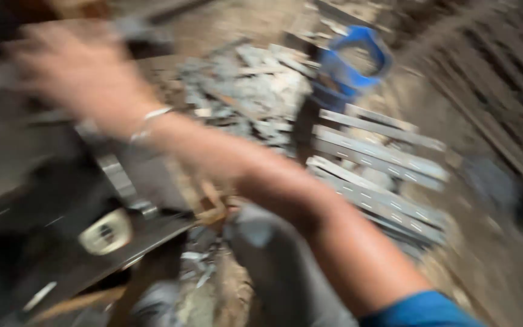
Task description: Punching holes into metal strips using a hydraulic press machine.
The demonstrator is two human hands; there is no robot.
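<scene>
A single arm in a blue sleeve is seen crossing the frame from lower right to upper left, and it is taken to be the right arm, though the blur leaves some doubt. The right hand, with a thin silver bangle at the wrist, lies in the upper left of the frame, smeared by motion; whether its fingers are spread or closed on anything cannot be told. The left hand is not seen anywhere.

Nearest to the hand is a dark, heavy metal machine body filling the left and lower left of the frame, with a pale oval fitting on its sloping face. No piece can be made out on the machine under the hand.

At right of centre a stack of long, flat grey metal strips with small punched slots is laid on the dusty earthen floor. Their long axes run from the centre of the frame down toward the right edge, all roughly parallel, the near ends pointing toward the middle of the frame. Above them, at upper centre, a loose heap of small grey metal offcuts is piled, with a blue plastic container just beside it at upper right.

As to progress, the slotted strips appear already worked and set aside, and the scrap heap suggests much cutting done; how much stock is left cannot be judged.
</scene>
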